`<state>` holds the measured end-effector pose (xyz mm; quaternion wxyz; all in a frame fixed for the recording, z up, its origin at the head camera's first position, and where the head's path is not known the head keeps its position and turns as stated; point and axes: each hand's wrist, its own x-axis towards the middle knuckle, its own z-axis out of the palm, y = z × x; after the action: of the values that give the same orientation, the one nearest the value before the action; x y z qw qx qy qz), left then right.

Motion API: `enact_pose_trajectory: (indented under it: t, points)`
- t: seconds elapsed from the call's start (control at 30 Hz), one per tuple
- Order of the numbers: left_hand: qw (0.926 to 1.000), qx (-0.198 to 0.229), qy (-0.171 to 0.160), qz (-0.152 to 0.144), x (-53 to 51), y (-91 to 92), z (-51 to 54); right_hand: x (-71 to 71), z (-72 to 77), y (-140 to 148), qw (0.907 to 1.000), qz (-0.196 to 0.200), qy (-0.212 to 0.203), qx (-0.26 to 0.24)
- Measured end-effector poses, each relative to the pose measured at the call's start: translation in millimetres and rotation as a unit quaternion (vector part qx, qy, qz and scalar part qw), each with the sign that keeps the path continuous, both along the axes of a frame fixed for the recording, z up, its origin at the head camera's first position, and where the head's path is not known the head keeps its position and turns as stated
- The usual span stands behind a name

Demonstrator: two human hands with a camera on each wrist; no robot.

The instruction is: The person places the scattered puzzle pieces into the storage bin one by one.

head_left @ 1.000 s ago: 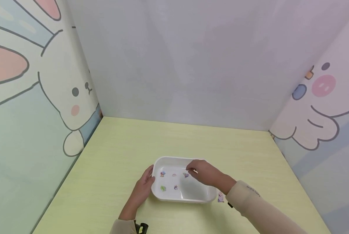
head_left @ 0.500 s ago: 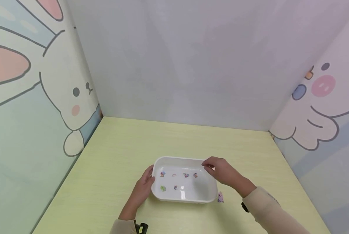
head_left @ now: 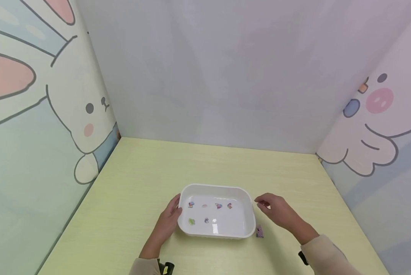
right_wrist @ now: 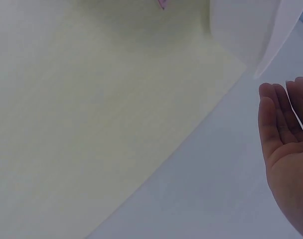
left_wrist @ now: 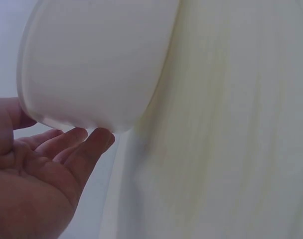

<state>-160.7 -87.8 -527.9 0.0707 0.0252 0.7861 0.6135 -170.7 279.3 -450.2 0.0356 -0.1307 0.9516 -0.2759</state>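
Note:
A white rectangular tray (head_left: pixel 239 225) lies on the table, with several small colourful sticker-like pieces on its floor. A green piece (head_left: pixel 191 221) sits in the front row beside a small grey-blue one (head_left: pixel 206 220). My left hand (head_left: pixel 168 218) grips the tray's left end, thumb at the rim and fingers against the outer wall, as the left wrist view also shows. My right hand (head_left: pixel 277 210) hovers just beyond the tray's right rim, its fingers loosely bent with nothing seen between them. Close to the tray's front right corner lies a purple piece (head_left: pixel 259 231).
The pale yellow table (head_left: pixel 150 164) meets a grey back wall (head_left: pixel 212 84). A side panel with a rabbit drawing (head_left: pixel 78 110) stands on the left, and another with a pink-nosed animal (head_left: pixel 379 101) on the right.
My right hand has moved right, from over the tray to outside its right rim. An orange-and-purple piece at the back row's right end has come into sight. The left hand stays put.

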Motion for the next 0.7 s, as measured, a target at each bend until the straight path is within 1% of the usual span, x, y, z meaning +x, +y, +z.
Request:
enact_pose_trajectory:
  t: [0.2,0.37,0.57,0.7]
  points:
    - [1.0,-0.001,0.004,-0.003,2.1,0.2,4.1,12.3,-19.8,7.8,0.9999,-0.006,-0.01,0.009]
    - [1.0,-0.001,0.0,-0.003,1.9,-0.1,3.6,23.9,-36.4,9.5,0.9995,-0.006,-0.016,0.025]
    - [1.0,-0.009,0.003,-0.001,0.9,-0.4,1.9,34.0,-45.9,8.4,0.9981,-0.042,-0.036,0.028]
    - [1.0,-0.005,0.004,-0.003,0.4,-0.4,1.5,38.7,-51.0,7.9,0.9962,-0.067,-0.051,0.022]
